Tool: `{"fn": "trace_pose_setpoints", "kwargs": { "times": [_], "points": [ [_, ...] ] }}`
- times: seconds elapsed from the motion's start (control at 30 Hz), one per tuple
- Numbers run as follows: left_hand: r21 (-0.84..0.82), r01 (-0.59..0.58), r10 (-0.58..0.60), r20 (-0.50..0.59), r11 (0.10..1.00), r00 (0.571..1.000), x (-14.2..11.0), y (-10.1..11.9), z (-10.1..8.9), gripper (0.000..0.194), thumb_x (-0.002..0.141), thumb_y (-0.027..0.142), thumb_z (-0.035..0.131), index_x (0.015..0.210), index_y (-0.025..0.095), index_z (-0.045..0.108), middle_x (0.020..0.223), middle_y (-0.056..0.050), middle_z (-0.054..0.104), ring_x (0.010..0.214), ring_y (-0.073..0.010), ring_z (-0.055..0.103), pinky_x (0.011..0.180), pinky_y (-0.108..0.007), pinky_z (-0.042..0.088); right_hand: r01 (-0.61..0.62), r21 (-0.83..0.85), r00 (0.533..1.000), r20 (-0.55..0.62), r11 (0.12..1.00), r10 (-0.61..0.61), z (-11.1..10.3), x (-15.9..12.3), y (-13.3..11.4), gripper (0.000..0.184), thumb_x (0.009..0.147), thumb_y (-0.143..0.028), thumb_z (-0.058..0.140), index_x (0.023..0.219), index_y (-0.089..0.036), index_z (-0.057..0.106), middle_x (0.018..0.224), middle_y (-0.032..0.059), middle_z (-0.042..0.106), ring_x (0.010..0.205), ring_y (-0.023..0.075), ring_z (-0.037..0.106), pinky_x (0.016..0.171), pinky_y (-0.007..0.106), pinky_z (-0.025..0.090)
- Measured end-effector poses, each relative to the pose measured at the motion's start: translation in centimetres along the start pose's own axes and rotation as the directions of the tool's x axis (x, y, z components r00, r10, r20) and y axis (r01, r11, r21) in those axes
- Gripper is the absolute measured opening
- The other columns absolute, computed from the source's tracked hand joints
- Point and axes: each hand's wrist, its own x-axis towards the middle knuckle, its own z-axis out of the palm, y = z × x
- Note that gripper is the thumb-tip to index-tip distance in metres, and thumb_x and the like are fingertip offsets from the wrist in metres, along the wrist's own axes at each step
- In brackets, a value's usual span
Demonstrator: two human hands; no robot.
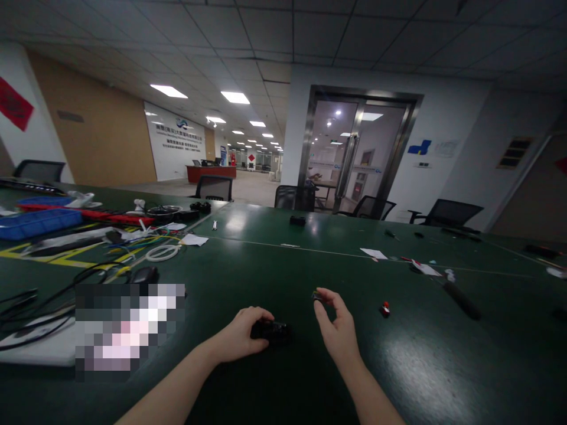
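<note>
My left hand (243, 336) is closed around the left end of a small black box-like device (278, 332) lying on the green table (248, 271). Its exact kind is too dark to make out. To the right, my right hand (336, 321) pinches a small dark piece with a light edge (316, 296) between thumb and fingertips, held just above the tabletop. A gap separates the piece from the black device. Beyond my right hand lies a small red and dark object (385, 309).
Cables, a black mouse (145, 275), a blue tray (42, 223) and a coiled white cable (162, 252) crowd the left side. A black block (297, 221) lies farther back. At right are a black-handled tool (461, 300) and paper scraps (373, 254). Chairs (295, 198) line the far edge.
</note>
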Motion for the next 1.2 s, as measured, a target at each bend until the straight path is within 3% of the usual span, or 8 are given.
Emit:
{"fn": "trace_pose_setpoints", "kwargs": {
  "times": [1.2],
  "points": [
    [0.004, 0.0, 0.0, 0.008, 1.0, 1.0, -0.16, 0.34, -0.16, 0.044, 0.071, 0.025, 0.063, 0.113, 0.026, 0.054, 0.114, -0.004, 0.055, 0.11, -0.0228, 0.047, 0.097, -0.037, 0.036, -0.048, 0.003, 0.999, 0.008, 0.999, 0.048, 0.04, -0.25, -0.1, 0.032, 0.079, -0.04, 0.053, 0.107, -0.025, 0.058, 0.104, 0.0051, 0.062, 0.101, 0.0259, 0.056, 0.077, 0.039, 0.05]
  ]
}}
